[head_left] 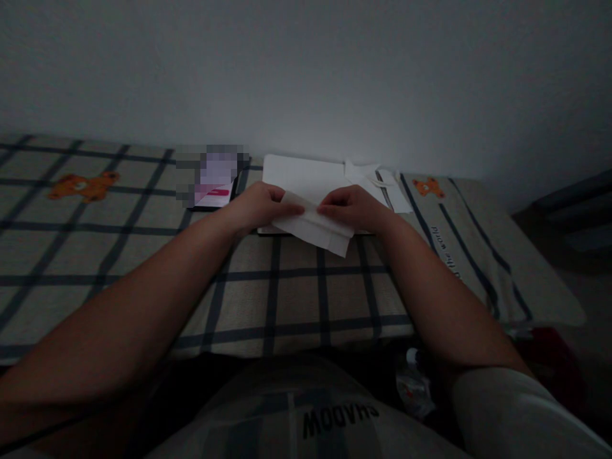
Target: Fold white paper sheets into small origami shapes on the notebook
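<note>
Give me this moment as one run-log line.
left hand: pinching creased paper | right hand: pinching same paper | behind: white sheet | leftward: lit-screen device | surface: checked cloth

Both hands (258,204) (358,205) pinch close together (forearms (148,290) (430,280) angled inward).

The near tablecloth (296,303) leaves passage; the paper (316,231) and wall (306,76) obstruct beyond.

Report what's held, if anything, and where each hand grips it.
A piece of white paper. The left hand pinches it near its left end; the right hand pinches along its upper edge.
</note>
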Demonstrator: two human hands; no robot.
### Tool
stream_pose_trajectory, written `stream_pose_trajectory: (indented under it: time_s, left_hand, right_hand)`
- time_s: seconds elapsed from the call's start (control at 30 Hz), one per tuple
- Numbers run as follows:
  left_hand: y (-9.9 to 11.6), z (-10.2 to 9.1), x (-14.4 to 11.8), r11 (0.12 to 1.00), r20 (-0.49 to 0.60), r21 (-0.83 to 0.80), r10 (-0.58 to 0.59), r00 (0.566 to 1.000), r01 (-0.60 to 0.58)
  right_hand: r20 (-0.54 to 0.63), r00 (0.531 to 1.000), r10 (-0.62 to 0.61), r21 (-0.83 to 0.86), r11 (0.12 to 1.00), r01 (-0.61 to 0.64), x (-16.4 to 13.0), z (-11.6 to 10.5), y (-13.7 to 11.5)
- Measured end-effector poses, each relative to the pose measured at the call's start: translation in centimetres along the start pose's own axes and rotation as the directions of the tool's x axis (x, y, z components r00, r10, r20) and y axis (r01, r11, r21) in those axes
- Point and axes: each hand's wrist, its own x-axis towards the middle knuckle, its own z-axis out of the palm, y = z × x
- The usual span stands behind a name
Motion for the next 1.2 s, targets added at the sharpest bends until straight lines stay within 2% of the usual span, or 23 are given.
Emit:
stream_pose_trajectory:
  time_s: [0.13,0.3,0.4,0.47,0.53,0.6,0.83,1.0,1.2]
  left_hand:
    - [-0.1,0.1,0.4,0.986,-0.032,-0.167,-0.023,0.999,0.017]
    - [-0.1,-0.2,1.1,0.875,0.006,-0.483,0.005,1.0,-0.001]
    - [-0.3,0.1,1.2,0.861,0.004,-0.508,0.016,1.0,-0.012]
    - [-0.6,0.7,1.2,0.872,-0.051,-0.489,0.02,0.998,-0.043]
    - [-0.9,1.3,1.2,0.871,-0.141,-0.483,0.03,0.99,-0.095]
    - [-1.2,1.8,1.2,0.87,-0.185,-0.479,0.031,0.982,-0.118]
    - [-1.1,2.1,1.2,0.867,-0.215,-0.471,0.064,0.974,-0.161]
    - [-0.8,2.1,1.0,0.879,-0.255,-0.445,0.063,0.965,-0.174]
    - [-1.0,2.1,1.1,0.821,-0.264,-0.52,0.106,0.959,-0.234]
  right_hand:
    - [-0.08,0.997,0.004,0.033,0.999,-0.001,0.2,0.3,0.1]
    - [-0.242,0.97,-0.013,0.1,0.994,0.038,0.9,0.7,1.1]
    - [-0.346,0.938,0.0,0.117,0.992,0.043,1.2,1.1,1.3]
    - [-0.385,0.923,0.002,0.123,0.991,0.049,1.2,1.4,1.2]
    - [-0.391,0.92,-0.016,0.128,0.989,0.071,1.1,1.8,0.9]
    - [-0.387,0.922,-0.031,0.143,0.985,0.094,1.0,2.1,0.6]
    - [-0.311,0.95,0.017,0.241,0.969,0.062,1.0,2.3,0.4]
    - [-0.293,0.954,0.065,0.335,0.941,0.039,1.0,2.5,0.2]
    - [-0.29,0.954,0.079,0.382,0.923,0.04,1.1,2.9,0.5]
